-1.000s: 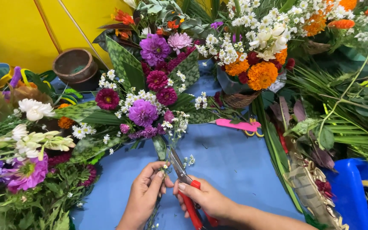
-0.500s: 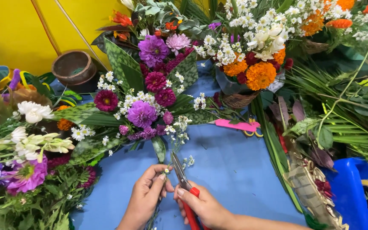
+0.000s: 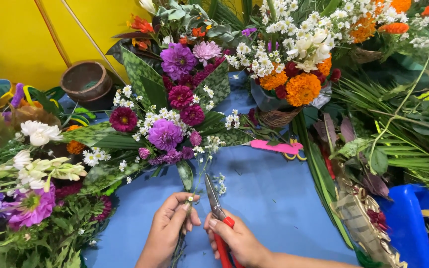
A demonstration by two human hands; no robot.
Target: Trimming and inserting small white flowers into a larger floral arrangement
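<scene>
A blue table (image 3: 274, 198) sits before a bright yellow wall (image 3: 21, 34), evenly lit, with a brown clay pot (image 3: 86, 82) behind.

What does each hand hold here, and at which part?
The left hand grips the bouquet by its gathered stems, below the flowers. The right hand holds the shears by their red handles, blades pointing up beside the stems.

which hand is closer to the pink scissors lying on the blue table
Right. The right hand, gripping red-handled shears, sits below-left of the pink scissors; the left hand, holding bouquet stems, is farther left.
</scene>
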